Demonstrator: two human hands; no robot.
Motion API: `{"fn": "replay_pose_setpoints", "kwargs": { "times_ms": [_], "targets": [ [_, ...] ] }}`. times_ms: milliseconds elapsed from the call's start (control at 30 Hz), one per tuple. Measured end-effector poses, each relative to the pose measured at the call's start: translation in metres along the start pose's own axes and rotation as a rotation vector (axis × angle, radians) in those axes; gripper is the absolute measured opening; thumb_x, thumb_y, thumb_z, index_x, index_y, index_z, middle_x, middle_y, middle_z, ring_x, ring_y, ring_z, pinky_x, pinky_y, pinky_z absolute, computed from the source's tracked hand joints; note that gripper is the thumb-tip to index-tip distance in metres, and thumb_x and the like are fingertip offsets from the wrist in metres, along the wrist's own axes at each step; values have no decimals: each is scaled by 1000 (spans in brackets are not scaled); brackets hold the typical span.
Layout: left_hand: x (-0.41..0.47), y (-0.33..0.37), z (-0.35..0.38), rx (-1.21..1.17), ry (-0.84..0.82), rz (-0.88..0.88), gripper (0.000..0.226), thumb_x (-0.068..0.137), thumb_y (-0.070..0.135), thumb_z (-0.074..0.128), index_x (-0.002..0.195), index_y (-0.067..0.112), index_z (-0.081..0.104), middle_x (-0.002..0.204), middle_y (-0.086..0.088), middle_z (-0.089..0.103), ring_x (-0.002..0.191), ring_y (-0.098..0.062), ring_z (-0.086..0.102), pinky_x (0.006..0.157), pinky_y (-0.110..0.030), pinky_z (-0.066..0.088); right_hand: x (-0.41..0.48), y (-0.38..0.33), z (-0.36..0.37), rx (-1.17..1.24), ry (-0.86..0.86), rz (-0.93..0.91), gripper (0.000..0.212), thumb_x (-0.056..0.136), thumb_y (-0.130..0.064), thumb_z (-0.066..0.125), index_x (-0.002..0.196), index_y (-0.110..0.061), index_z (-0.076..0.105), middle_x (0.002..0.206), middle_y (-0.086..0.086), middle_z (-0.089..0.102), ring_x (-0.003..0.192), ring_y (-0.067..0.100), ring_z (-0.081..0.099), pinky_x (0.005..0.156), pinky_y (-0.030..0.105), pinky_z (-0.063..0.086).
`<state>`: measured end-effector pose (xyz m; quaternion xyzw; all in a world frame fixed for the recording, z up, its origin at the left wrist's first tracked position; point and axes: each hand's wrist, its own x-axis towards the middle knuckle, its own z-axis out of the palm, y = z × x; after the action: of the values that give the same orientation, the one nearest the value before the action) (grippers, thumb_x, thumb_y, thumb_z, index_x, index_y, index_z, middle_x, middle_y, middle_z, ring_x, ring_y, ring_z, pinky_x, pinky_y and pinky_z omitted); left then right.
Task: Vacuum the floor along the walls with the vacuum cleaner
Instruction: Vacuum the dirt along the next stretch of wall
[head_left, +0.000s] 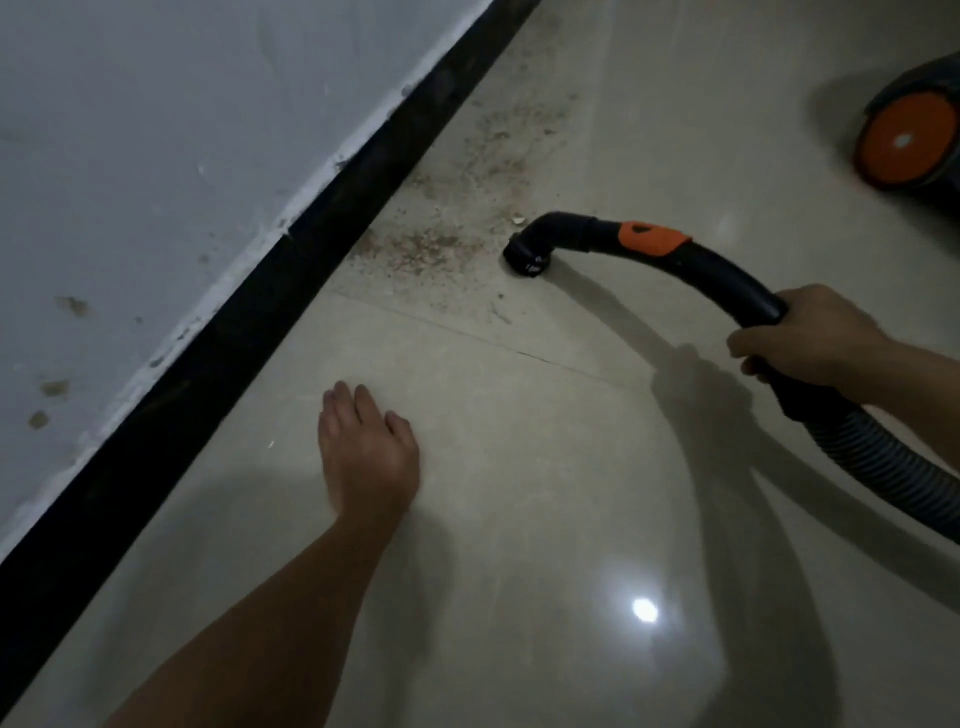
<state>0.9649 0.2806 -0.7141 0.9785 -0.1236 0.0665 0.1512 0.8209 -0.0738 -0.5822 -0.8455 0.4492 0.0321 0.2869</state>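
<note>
Left hand (366, 447), lower centre, grip wide and empty over the floor (519, 493); right hand (810, 338), at right, grips the vacuum handle (732, 283), its nozzle (527, 260) on the floor beside dust (436, 247) along the black skirting (244, 322)

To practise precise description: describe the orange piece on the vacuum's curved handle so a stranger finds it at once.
Find the black skirting board along the grey wall. On the floor beside it, a curved handle, gripped by the right hand, arcs down towards the dirt patch. The orange piece is a band on that handle's crest, unlike the round orange wheel hub farther right.
</note>
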Motion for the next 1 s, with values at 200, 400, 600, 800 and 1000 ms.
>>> {"fn": "replay_pose_setpoints", "kwargs": {
  "times_ms": [200, 400, 600, 800, 1000],
  "targets": [
    [4, 0, 2, 38, -90, -80, 53, 95, 25, 41, 142, 0, 38, 151, -20, 32, 142, -32, 26, 118, -41, 19, 58, -72, 31, 66, -40, -37, 15, 77, -18, 76, 76, -14, 62, 68, 10, 71, 65, 28, 69, 75, 44, 58],
    [7, 1, -6, 52, -130, -93, 55, 95, 27, 30, 141, -2, 40, 152, -20, 31, 143, -31, 26, 118, -41, 20, 85, -146, 64, 70, -112, -105, 17, 76, -22, 76, 79, -13, 62, 70, 10, 71, 68, 29, 69, 74, 44, 58],
    [11, 3, -12, 75, -170, -105, 58, 93, 29, 25, 138, -1, 46, 148, -21, 37, 139, -33, 33, 115, -45, 28, 76, -173, 78, 16, -176, -127, 14, 74, -21, 75, 77, -11, 64, 66, 9, 71, 64, 29, 69, 72, 45, 60],
    [13, 1, -15, 56, -204, -105, 58, 92, 30, 27, 137, 0, 48, 149, -20, 37, 139, -32, 33, 114, -44, 29, 44, -176, 66, -142, -264, -218, 11, 72, -22, 74, 73, -14, 67, 58, 4, 70, 56, 25, 70, 66, 43, 60],
    [15, 0, -18, 22, -253, -104, 60, 93, 32, 24, 137, -1, 47, 149, -21, 37, 140, -32, 32, 114, -45, 27, 27, -178, 63, -272, -311, -281, 14, 72, -24, 76, 75, -24, 62, 61, 0, 69, 59, 22, 68, 66, 41, 59]
  ]
}}
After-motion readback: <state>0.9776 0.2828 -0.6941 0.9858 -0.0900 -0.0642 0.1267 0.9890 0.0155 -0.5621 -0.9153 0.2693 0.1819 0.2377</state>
